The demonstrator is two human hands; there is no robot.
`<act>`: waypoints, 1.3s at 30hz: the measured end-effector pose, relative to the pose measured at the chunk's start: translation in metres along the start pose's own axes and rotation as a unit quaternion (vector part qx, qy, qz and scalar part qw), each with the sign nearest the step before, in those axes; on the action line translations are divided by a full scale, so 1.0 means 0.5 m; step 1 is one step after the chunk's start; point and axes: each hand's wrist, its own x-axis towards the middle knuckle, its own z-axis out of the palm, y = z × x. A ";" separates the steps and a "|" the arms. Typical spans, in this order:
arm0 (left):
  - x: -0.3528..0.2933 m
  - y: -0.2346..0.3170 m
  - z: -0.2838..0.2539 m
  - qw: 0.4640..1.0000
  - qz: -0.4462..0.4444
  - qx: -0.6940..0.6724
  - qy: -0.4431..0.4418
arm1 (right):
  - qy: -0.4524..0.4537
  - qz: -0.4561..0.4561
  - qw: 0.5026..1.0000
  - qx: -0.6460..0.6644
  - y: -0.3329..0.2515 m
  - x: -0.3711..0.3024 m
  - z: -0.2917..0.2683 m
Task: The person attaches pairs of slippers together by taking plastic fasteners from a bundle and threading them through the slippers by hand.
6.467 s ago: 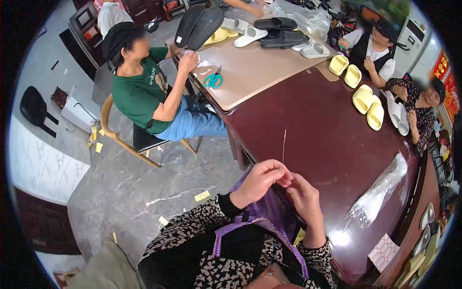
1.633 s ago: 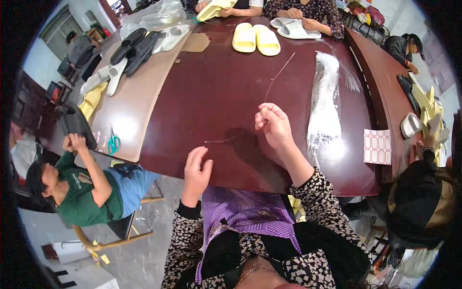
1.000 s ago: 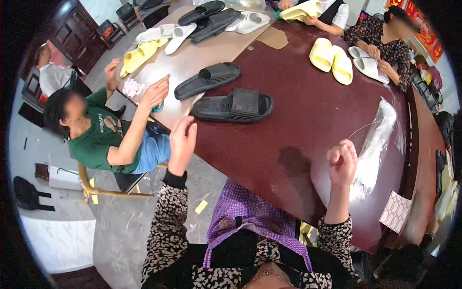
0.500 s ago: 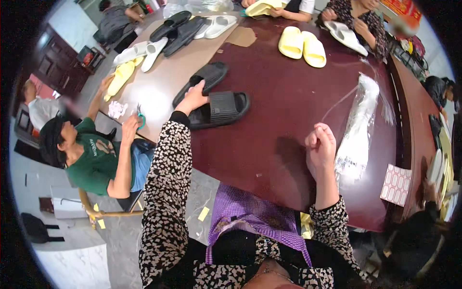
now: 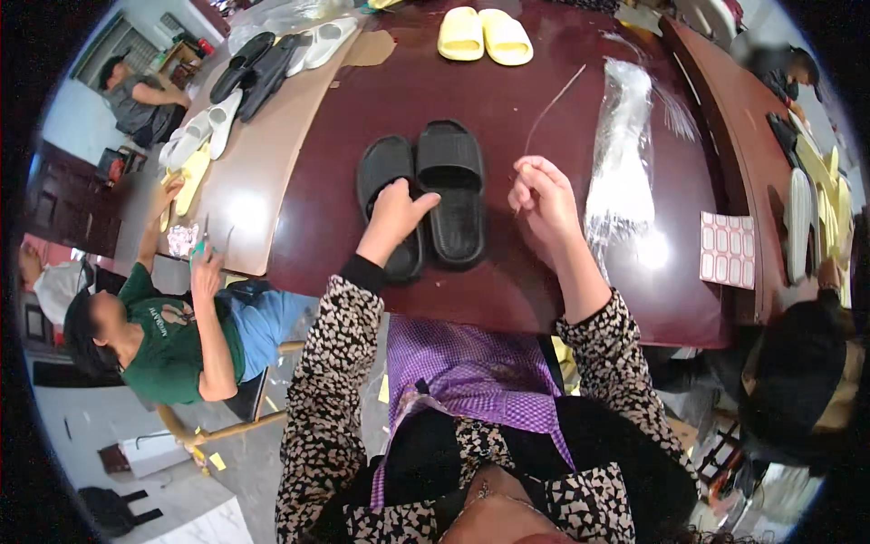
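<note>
A pair of black slippers lies side by side on the dark red table, toes away from me. My left hand (image 5: 396, 220) grips the inner side of the left slipper (image 5: 388, 159), and its thumb reaches onto the right slipper (image 5: 458, 222). Part of the left slipper is hidden under that hand. To the right of the pair, my right hand (image 5: 546, 198) is raised with its fingers pinched on a thin, clear plastic strip (image 5: 553, 100), which curves up and away from the fingertips.
A plastic-wrapped bundle of white strips (image 5: 621, 154) lies right of my right hand, with a red-and-white label sheet (image 5: 728, 251) beyond. Yellow slippers (image 5: 460, 36) stand at the far side. More slippers (image 5: 263, 86) line the left, where a co-worker in green (image 5: 177, 349) holds scissors.
The black slippers have turned from lying sideways to pointing away from me, and sit nearer. My right hand has moved left toward them with the strip. The view has shifted.
</note>
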 end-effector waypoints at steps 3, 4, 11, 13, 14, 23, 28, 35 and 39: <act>-0.054 0.046 0.021 0.999 -0.006 -0.021 -0.042 | -0.006 -0.004 1.000 -0.003 -0.011 -0.007 0.003; -0.068 0.050 0.028 0.994 -0.014 -0.103 -0.041 | -0.011 -0.004 1.000 -0.022 -0.014 -0.009 0.004; -0.159 0.074 0.011 0.938 0.101 -0.312 0.112 | -0.047 0.023 0.996 -0.067 -0.035 -0.074 0.027; -0.205 0.127 -0.015 0.910 0.064 -0.408 0.028 | -0.053 0.039 0.994 -0.085 -0.043 -0.093 0.050; -0.225 0.151 -0.021 0.890 0.043 -0.453 -0.014 | -0.057 0.048 0.993 -0.093 -0.046 -0.103 0.062; -0.305 0.158 -0.005 0.805 -0.029 -0.573 -0.152 | -0.102 0.018 0.987 -0.122 -0.047 -0.144 0.129; -0.326 0.182 -0.038 0.940 0.209 -0.254 0.089 | -0.069 -0.008 0.981 -0.183 -0.070 -0.147 0.122; -0.345 0.185 -0.017 0.924 0.325 -0.143 0.143 | -0.046 -0.018 0.936 -0.349 -0.058 -0.153 0.058; -0.356 0.143 0.025 0.929 0.320 -0.150 0.111 | -0.076 -0.123 0.800 -0.582 -0.028 -0.203 0.019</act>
